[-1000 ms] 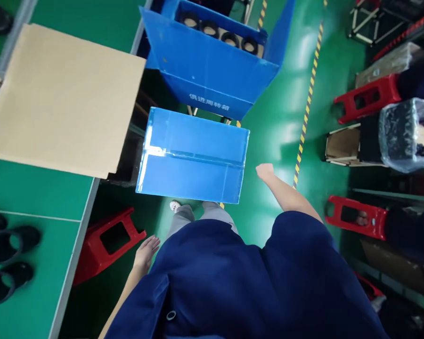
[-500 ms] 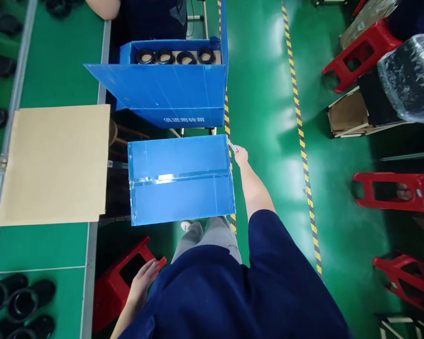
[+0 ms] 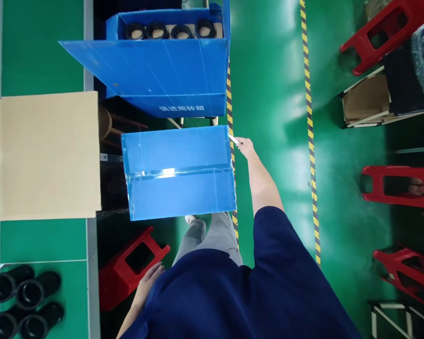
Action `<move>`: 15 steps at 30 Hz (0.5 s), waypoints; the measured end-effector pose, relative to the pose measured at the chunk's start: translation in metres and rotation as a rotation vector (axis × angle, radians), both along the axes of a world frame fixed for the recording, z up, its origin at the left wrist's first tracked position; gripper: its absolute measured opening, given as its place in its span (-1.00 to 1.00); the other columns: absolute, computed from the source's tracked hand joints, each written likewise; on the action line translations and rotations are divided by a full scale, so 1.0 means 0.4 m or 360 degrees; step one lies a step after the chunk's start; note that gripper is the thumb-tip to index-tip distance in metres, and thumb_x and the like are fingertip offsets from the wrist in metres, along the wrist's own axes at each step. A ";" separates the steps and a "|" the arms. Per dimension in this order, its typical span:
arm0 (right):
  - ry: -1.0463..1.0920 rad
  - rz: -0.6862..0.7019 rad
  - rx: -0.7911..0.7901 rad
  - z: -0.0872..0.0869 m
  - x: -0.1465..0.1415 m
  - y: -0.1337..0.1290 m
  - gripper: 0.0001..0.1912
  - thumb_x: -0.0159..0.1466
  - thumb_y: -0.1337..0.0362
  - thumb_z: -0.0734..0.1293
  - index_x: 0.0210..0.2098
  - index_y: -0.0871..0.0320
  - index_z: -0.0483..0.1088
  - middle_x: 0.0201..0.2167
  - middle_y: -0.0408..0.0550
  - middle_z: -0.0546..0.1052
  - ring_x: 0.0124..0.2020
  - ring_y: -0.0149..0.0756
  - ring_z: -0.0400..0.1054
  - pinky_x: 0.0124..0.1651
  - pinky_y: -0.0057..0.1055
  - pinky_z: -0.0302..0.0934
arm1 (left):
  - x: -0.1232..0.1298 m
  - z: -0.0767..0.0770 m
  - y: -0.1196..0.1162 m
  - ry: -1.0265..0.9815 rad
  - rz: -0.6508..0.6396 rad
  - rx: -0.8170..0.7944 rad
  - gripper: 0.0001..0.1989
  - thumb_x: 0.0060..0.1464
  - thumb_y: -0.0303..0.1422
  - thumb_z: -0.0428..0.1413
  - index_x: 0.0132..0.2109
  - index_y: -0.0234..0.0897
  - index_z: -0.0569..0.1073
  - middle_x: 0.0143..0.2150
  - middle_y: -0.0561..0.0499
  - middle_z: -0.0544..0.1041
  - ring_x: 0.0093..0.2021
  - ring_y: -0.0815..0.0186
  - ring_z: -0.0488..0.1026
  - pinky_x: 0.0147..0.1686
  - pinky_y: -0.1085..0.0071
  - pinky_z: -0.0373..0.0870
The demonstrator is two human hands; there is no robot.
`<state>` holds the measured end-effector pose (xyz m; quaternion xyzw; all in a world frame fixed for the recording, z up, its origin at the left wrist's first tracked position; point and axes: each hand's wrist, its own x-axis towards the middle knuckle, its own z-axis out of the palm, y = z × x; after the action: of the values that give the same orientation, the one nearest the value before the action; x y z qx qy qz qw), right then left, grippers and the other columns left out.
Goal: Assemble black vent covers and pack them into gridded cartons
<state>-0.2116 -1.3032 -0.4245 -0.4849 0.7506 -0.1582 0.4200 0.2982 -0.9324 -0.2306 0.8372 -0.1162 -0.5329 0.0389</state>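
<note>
A blue box with clear tape along its middle lies before me, taped face up. My right hand is closed on a thin white strip at the box's upper right corner. Down by my left side, my left hand hangs beside a red stool; its fingers are partly hidden by my shirt, and nothing shows in it. Beyond the box stands an open blue bin holding several black rings on cardboard.
On the green bench at left lie a cardboard sheet and several black cylinders. More red stools and a cardboard-lined crate stand at right, past a striped floor line.
The bin, cardboard sheet and far bench edge have shifted left and up in view. My right hand has moved slightly right and up, still on the strip. The other person has mostly left the view.
</note>
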 end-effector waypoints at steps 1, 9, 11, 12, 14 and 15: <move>-0.0038 0.0017 0.0023 -0.002 -0.012 0.028 -0.46 0.33 0.44 0.19 0.23 0.09 0.48 -0.14 -0.09 0.64 -0.22 -0.34 0.49 -0.11 -0.46 0.35 | -0.006 0.003 -0.013 0.0012 0.0052 -0.0007 -0.82 -0.09 -0.36 0.33 -0.26 -0.09 0.59 -0.04 -0.10 0.68 0.22 -0.07 0.49 0.18 0.22 0.48; -0.0246 0.0077 0.0151 0.006 -0.023 0.354 -0.53 0.29 0.41 0.22 0.12 0.10 0.57 -0.15 -0.09 0.66 -0.23 -0.33 0.46 -0.09 -0.41 0.36 | -0.040 -0.015 -0.055 -0.0041 0.0219 0.0039 -0.81 0.13 -0.46 0.23 -0.09 -0.26 0.55 0.01 -0.18 0.66 0.23 0.01 0.50 0.19 0.23 0.48; -0.0269 0.0024 0.0135 0.000 -0.004 0.389 -0.50 0.31 0.41 0.19 0.17 0.13 0.53 -0.04 -0.05 0.64 -0.14 -0.32 0.46 -0.02 -0.40 0.35 | -0.045 -0.022 -0.058 -0.0055 0.0157 0.0068 -0.81 0.11 -0.47 0.25 -0.09 -0.28 0.55 -0.04 -0.17 0.67 0.19 0.00 0.53 0.13 0.25 0.52; -0.0282 -0.0003 0.0130 -0.003 0.005 0.399 -0.49 0.31 0.40 0.18 0.18 0.15 0.51 -0.02 -0.03 0.63 -0.12 -0.31 0.46 0.00 -0.40 0.35 | -0.046 -0.025 -0.060 -0.0049 0.0143 0.0071 -0.81 0.12 -0.46 0.25 -0.09 -0.28 0.55 -0.07 -0.16 0.68 0.18 0.00 0.54 0.11 0.27 0.53; -0.0309 -0.0048 0.0127 -0.011 0.017 0.414 -0.49 0.32 0.40 0.17 0.20 0.17 0.49 0.00 -0.02 0.62 -0.10 -0.32 0.47 0.01 -0.40 0.35 | -0.048 -0.033 -0.062 -0.0008 0.0142 0.0060 -0.81 0.14 -0.45 0.24 -0.07 -0.27 0.55 -0.08 -0.15 0.68 0.17 0.03 0.55 0.09 0.30 0.54; -0.0322 -0.0067 0.0126 -0.014 0.021 0.422 -0.48 0.32 0.39 0.17 0.21 0.17 0.48 0.01 -0.03 0.62 -0.10 -0.32 0.47 0.02 -0.40 0.36 | -0.047 -0.037 -0.063 0.0012 0.0134 0.0047 -0.80 0.14 -0.44 0.24 -0.06 -0.26 0.55 -0.07 -0.16 0.67 0.17 0.05 0.55 0.09 0.31 0.54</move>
<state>-0.2033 -1.1343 -0.4302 -0.4335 0.7201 -0.1854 0.5091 0.2794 -0.9576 -0.2454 0.8398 -0.0730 -0.5357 0.0493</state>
